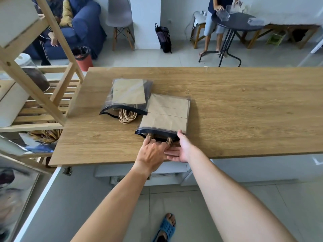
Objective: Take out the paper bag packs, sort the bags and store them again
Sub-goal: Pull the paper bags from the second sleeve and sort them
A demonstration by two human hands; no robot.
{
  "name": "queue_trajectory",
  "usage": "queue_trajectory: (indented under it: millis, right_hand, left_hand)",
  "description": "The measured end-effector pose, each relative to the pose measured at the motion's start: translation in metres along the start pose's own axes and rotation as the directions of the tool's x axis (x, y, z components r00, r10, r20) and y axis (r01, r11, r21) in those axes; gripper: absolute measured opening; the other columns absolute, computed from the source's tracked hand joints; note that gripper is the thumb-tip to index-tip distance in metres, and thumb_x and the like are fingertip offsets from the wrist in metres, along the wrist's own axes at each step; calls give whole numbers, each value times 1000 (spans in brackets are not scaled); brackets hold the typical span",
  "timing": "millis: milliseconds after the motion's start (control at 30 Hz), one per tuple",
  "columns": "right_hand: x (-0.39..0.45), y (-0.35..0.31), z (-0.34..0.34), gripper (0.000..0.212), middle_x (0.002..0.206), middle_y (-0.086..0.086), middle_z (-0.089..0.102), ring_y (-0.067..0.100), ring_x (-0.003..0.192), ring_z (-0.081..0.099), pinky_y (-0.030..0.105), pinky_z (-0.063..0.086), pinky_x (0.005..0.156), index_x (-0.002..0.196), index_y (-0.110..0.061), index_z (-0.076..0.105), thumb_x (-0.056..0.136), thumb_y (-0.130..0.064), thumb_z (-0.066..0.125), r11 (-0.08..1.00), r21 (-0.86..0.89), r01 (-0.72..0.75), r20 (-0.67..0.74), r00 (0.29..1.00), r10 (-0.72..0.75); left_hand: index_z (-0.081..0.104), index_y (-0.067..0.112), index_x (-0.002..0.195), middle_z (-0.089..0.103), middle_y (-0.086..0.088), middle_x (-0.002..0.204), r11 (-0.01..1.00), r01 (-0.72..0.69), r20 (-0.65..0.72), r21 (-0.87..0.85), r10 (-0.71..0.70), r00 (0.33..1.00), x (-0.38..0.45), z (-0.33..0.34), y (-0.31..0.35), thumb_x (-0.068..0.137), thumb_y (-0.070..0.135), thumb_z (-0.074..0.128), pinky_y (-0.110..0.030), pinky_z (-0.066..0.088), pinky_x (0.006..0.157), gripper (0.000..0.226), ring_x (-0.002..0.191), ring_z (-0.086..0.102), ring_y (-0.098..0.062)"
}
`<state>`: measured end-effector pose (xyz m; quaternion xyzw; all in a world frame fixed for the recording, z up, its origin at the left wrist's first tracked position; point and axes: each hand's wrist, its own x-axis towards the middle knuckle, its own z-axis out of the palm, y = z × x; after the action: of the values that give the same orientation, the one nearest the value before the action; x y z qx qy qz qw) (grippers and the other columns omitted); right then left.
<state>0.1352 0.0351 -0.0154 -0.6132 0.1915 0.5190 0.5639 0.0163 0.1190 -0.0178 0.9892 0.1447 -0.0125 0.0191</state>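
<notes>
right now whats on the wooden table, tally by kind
Clear plastic packs of brown paper bags: 2, far pack and near pack
Hands at the near pack's opening: 2, left hand, right hand
Total: 4

The left hand point(152, 151) covers the handle loops of the near pack point(165, 114); its fingertips are hidden at the pack mouth. The right hand point(180, 149) has its fingers partly behind the left hand. The far pack point(128, 96) is motion-blurred. The tabletop point(244, 105) is cut off at 3 o'clock. The shelf unit point(35, 81) at 9 o'clock is cropped; its contents are blurred.
</notes>
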Motion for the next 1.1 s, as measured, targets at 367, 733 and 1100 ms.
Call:
queue_trajectory:
  millis: [367,733,1100]
  right_hand:
    - [-10,-15,-1,33,76,9,68,16,59,62,26,53,54,108,-8,64,81,10,62,896,160,414,-413,853,-320]
    - [-3,-12,-31,15,103,7,57,24,92,55,28,37,68,86,-13,73,88,-4,60,351,-843,408,-159,434,-887]
    - [-8,-12,-30,15,81,6,70,25,69,60,25,35,54,85,-8,70,91,-2,58,-5,-931,364,154,380,-912]
  left_hand:
    - [41,15,109,68,1,78,991,127,55,31,-129,990,12,-15,28,89,4,49,-40,29,101,24,76,69,-24]
    - [52,12,104,70,-8,85,971,179,36,-157,-175,984,20,-6,24,104,28,31,-41,39,95,27,79,68,-30]
    - [50,11,104,69,-11,91,939,213,29,-271,-213,977,15,-4,16,106,23,28,-39,42,82,25,79,65,-33]
